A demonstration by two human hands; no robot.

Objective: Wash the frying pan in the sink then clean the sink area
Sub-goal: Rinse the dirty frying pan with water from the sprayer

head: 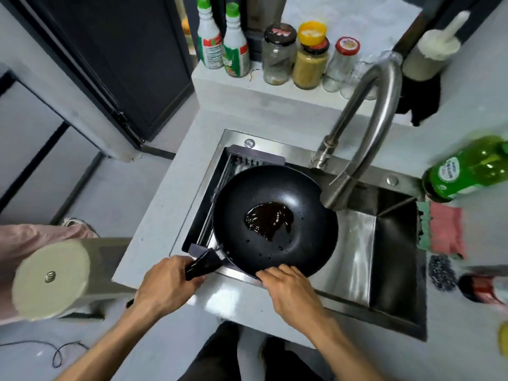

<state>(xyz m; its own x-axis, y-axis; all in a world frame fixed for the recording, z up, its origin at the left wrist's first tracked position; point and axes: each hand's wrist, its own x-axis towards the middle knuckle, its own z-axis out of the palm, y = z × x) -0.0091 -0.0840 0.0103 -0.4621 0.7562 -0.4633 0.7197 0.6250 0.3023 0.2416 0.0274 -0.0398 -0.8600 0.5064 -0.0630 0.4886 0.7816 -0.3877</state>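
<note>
We see the black frying pan (275, 221) at the centre of the frame, sitting over the left part of the steel sink (354, 248) — a dark brown puddle of sauce (269, 220) lies in its middle. The left hand (167, 281), lower left of centre, is curled round the pan's black handle (202, 264). The right hand (291, 290) rests on the near rim, fingers fairly straight and close together. The curved tap (365, 127) arches over the pan's right edge — jars (310, 59) stand on the shelf above.
</note>
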